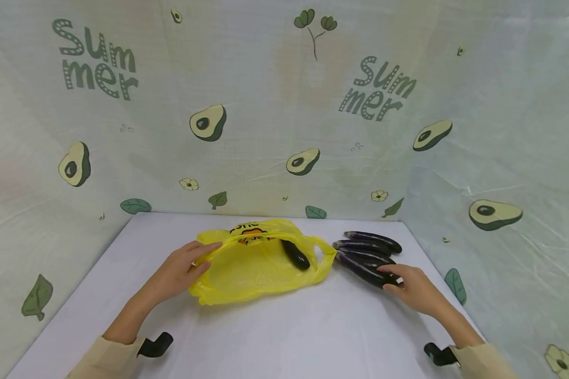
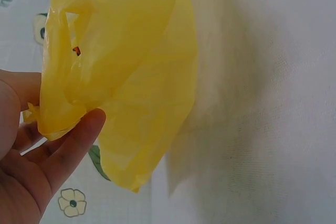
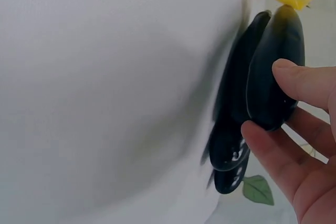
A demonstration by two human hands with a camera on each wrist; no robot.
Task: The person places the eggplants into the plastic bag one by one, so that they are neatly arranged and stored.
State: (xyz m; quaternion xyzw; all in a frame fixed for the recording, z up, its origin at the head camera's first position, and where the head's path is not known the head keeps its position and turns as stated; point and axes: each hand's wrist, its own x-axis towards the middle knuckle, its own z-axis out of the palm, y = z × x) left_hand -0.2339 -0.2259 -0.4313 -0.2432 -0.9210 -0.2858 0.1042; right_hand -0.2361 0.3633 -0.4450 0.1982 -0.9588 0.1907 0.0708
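A yellow plastic bag lies on its side, its mouth spread towards me. Inside it, near the right end, one dark eggplant shows. My left hand holds the bag's left rim between thumb and fingers; in the left wrist view the thin yellow film hangs from the fingers. On the right, my right hand grips the near eggplant by its rounded end. The right wrist view shows the thumb and fingers around this eggplant, with others close behind it.
More eggplants lie side by side behind the held one, right of the bag handle. White cloth covers the table. Printed curtains with avocados and leaves stand along the back and both sides.
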